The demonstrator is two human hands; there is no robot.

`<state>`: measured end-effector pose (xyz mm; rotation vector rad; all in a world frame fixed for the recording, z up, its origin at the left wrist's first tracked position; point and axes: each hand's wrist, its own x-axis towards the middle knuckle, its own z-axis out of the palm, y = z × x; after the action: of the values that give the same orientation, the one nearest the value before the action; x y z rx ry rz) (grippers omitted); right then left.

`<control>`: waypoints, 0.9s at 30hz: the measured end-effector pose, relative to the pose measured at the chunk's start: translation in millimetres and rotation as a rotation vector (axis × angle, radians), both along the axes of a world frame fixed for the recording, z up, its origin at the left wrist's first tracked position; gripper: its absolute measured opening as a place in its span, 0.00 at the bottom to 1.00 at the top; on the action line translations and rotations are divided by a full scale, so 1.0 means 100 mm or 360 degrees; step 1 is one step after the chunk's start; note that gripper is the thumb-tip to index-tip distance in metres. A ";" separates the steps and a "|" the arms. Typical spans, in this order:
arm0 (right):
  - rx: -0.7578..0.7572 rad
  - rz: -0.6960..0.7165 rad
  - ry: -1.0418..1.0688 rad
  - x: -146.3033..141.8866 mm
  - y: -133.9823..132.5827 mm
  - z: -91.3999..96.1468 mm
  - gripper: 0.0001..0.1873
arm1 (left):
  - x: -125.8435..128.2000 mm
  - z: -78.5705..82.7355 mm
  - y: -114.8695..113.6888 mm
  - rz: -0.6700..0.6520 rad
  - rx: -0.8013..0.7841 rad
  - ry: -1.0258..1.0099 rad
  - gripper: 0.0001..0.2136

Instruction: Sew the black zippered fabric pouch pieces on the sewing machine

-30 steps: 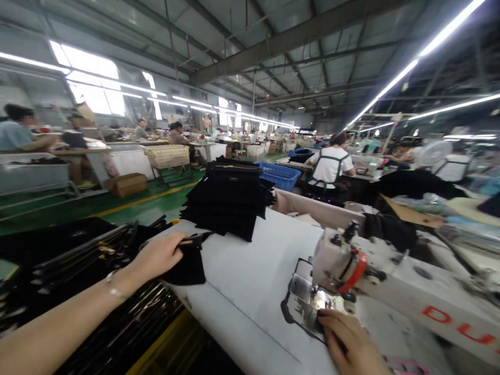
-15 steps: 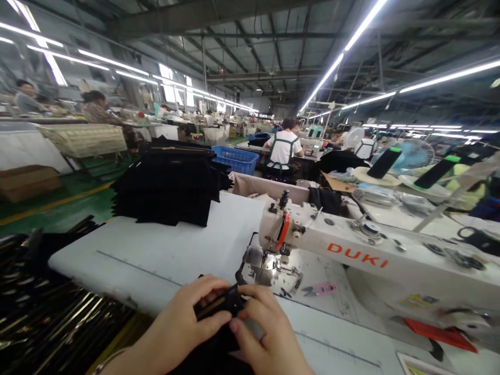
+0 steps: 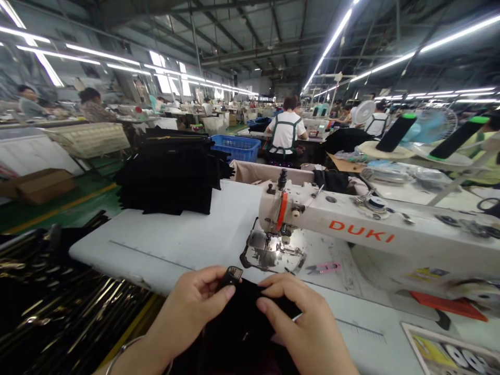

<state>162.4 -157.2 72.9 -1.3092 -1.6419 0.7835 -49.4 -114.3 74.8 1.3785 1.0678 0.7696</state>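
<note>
In front of the machine (image 3: 344, 221), left hand (image 3: 195, 297) pinches the tab (image 3: 232, 276), right hand (image 3: 299, 307) the black cloth (image 3: 240, 325); light, even tension should keep it flat.

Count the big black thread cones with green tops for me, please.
2: the left cone sits on a pale disc beyond the sewing machine, the right cone on another disc beside it. Others may be hidden.

Room between black stack (image 3: 167, 174) and machine (image 3: 363, 219)
</note>
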 end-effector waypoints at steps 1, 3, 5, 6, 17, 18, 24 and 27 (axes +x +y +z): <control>-0.0041 -0.0036 0.0020 0.01 0.00 0.01 0.04 | 0.00 0.00 -0.01 0.0003 -0.0008 -0.0008 0.11; -0.0102 -0.0061 0.0079 0.02 0.00 0.03 0.05 | -0.02 0.00 -0.02 0.0015 -0.0020 -0.0025 0.12; -0.0126 -0.0038 0.0141 0.03 -0.01 0.06 0.05 | -0.03 -0.01 -0.02 0.0022 -0.0041 -0.0057 0.12; -0.0141 -0.0018 0.0157 0.04 -0.01 0.08 0.05 | -0.03 -0.01 -0.02 0.0027 -0.0056 -0.0076 0.12; -0.0420 -0.0024 -0.0006 -0.02 0.01 0.14 0.07 | -0.07 0.15 0.05 -0.0032 -0.0193 -0.0081 0.13; -0.0417 0.0038 -0.0024 -0.04 0.00 0.14 0.07 | -0.10 0.22 0.11 -0.0112 -0.0193 -0.0028 0.12; 0.0095 0.0701 0.0032 -0.25 0.05 -0.13 0.21 | -0.19 0.22 0.75 -0.0797 0.0028 0.0471 0.10; 0.0313 0.0598 -0.0570 -0.34 0.29 -0.46 0.23 | -0.07 -0.15 1.08 -0.0722 0.0542 0.0951 0.09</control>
<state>128.7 -128.5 27.1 -1.0565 -2.2343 0.6024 -56.0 -6.1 60.1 2.1322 1.0300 0.2005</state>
